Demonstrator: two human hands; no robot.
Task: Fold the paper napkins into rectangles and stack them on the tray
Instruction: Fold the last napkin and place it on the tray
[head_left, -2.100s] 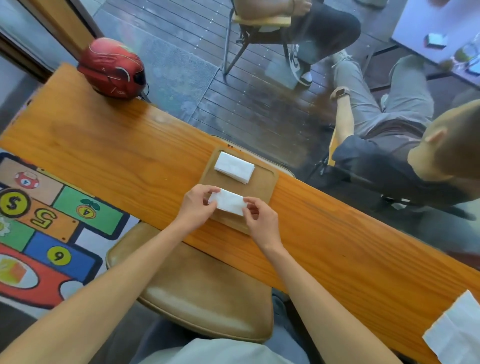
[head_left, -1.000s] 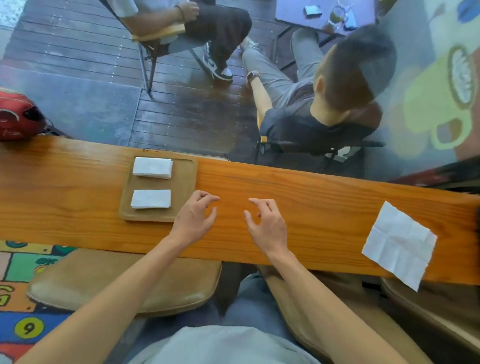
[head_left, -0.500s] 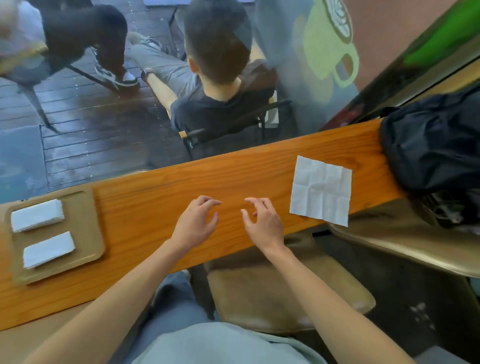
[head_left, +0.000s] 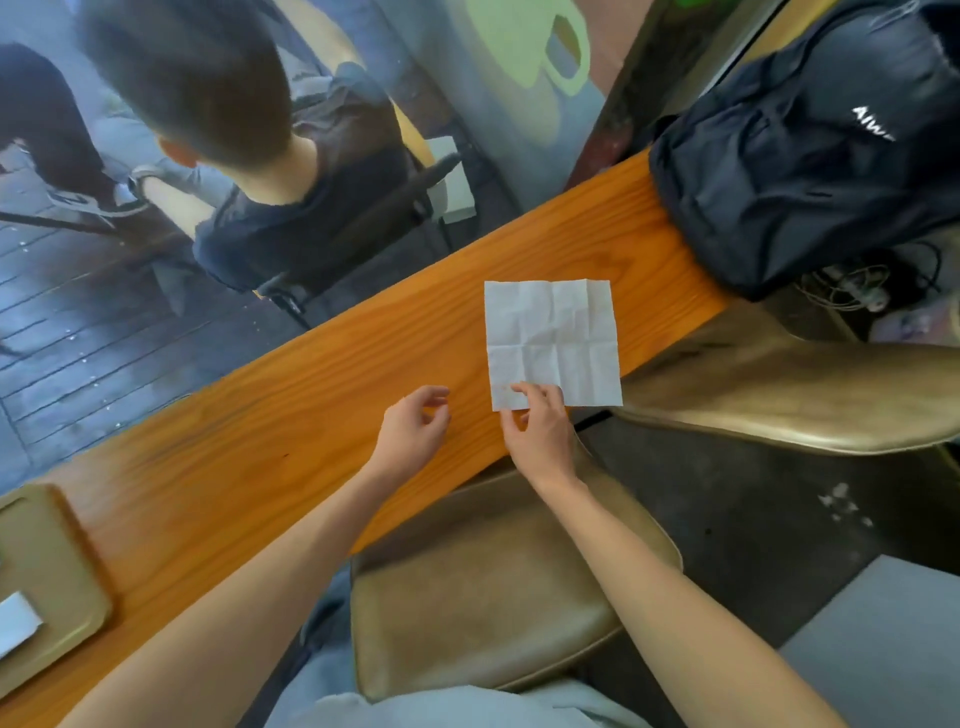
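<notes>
An unfolded, creased white paper napkin (head_left: 553, 338) lies flat on the wooden counter (head_left: 270, 426), close to its near edge. My right hand (head_left: 537, 434) pinches the napkin's near left corner, fingers on top and thumb at the edge. My left hand (head_left: 413, 431) hovers just left of it over the wood, fingers curled apart and holding nothing. The tan tray (head_left: 52, 566) sits at the far left edge of view, with a corner of a folded white napkin (head_left: 15, 623) showing on it.
A black backpack (head_left: 810, 171) rests on the counter's right end, close to the napkin. Two tan stool seats (head_left: 498, 587) (head_left: 779, 384) stand below the counter. Behind the glass, a seated person (head_left: 249, 156) faces away.
The view has swung right, so the tray slid to the left edge. My right hand reached to the unfolded napkin and took its near corner. My left hand stayed empty.
</notes>
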